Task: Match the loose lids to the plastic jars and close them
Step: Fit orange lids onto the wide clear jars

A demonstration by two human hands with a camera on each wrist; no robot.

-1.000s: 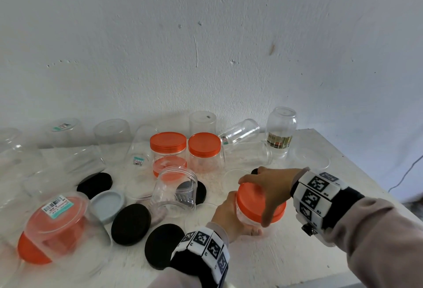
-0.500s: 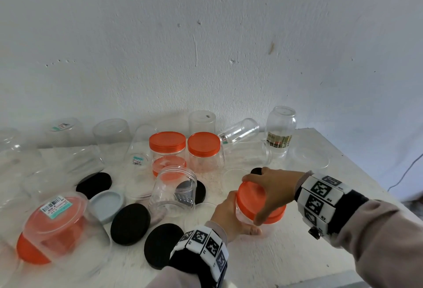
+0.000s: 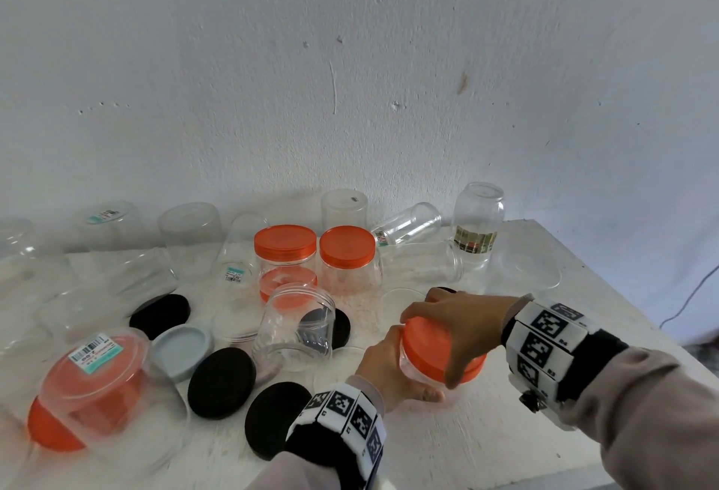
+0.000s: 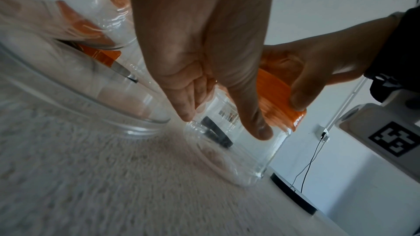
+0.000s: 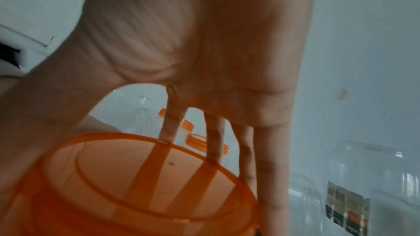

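Bare white counter [image 3: 505, 439] lies open in front of and right of both hands. To the left, flat black round lids [image 3: 221, 382] and an open clear plastic jar [image 3: 295, 328] crowd close. Behind, two orange-lidded clear jars [image 3: 346, 256] and toppled clear jars [image 3: 408, 223] block the way toward the wall.
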